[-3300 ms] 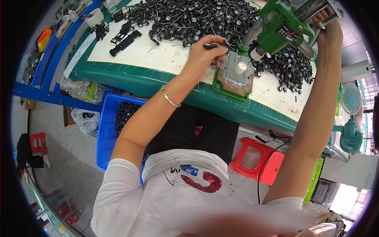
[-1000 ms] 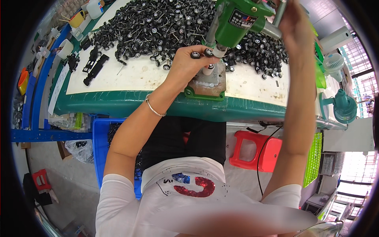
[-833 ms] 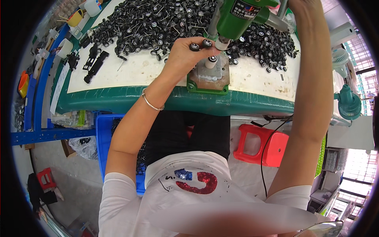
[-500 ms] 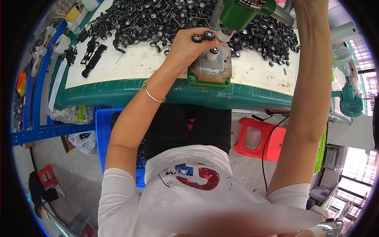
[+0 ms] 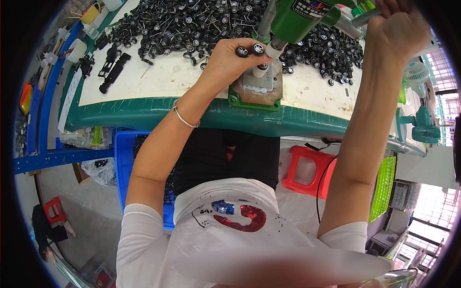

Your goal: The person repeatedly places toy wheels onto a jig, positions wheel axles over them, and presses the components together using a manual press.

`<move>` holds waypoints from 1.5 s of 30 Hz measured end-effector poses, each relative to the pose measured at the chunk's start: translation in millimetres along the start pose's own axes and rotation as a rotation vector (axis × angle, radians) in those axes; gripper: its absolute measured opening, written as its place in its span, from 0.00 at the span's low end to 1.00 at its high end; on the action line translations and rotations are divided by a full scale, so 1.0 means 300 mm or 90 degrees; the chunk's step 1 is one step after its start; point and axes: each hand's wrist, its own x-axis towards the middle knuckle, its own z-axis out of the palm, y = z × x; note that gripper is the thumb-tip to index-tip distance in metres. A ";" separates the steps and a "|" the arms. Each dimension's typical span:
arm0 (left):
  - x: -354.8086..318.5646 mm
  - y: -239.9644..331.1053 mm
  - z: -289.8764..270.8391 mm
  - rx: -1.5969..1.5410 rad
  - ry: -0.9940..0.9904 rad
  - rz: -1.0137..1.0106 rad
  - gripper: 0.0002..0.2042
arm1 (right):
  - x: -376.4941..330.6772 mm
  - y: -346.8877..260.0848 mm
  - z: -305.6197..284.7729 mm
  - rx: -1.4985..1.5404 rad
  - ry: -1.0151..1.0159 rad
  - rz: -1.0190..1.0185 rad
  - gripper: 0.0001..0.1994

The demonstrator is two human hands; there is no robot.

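Note:
My left hand [image 5: 225, 61] is closed on small black toy wheels [image 5: 258, 49] with silver hubs, two of them showing by the fingertips. Those fingertips are beside the white tip [image 5: 274, 50] of a green hand press [image 5: 294, 24]. Just under them, another toy wheel [image 5: 262, 66] sits at the top of a short white post [image 5: 260, 72] on the press base [image 5: 269, 90]. At the upper right, my right hand [image 5: 402, 32] is wrapped round the end of the press's metal lever [image 5: 367, 18]. Whether the wheels share an axle is hidden by the fingers.
A big heap of black wheels and axles [image 5: 192, 29] covers the table's far side. Black plastic chassis parts [image 5: 115, 73] lie at the left. Below the table edge are a blue bin [image 5: 124, 168] and a red stool [image 5: 307, 168]. A green fan [image 5: 425, 126] stands at the right.
My right hand has come down and to the right, with the lever in its grip. My left hand has barely shifted and still holds the wheels by the press tip.

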 end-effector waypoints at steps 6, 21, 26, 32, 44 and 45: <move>-0.011 0.027 0.006 -0.046 0.002 -0.041 0.10 | 0.058 0.051 -0.156 0.322 -0.259 0.099 0.15; -0.049 0.015 0.001 -0.113 0.059 -0.092 0.07 | 0.099 0.123 0.000 0.071 0.032 0.277 0.07; -0.097 0.034 -0.133 -0.429 0.156 -0.128 0.10 | 0.147 0.241 -0.085 0.294 -0.248 0.387 0.08; -0.223 0.003 -0.488 0.127 0.360 -0.162 0.18 | 0.089 0.237 -0.160 0.097 -0.055 0.443 0.13; -0.235 -0.093 -0.606 0.338 0.292 -0.200 0.10 | -0.510 0.329 -0.436 -0.376 -0.410 0.487 0.12; -0.222 -0.091 -0.580 0.338 0.285 -0.198 0.10 | -0.557 0.329 -0.447 -0.412 -0.436 0.417 0.12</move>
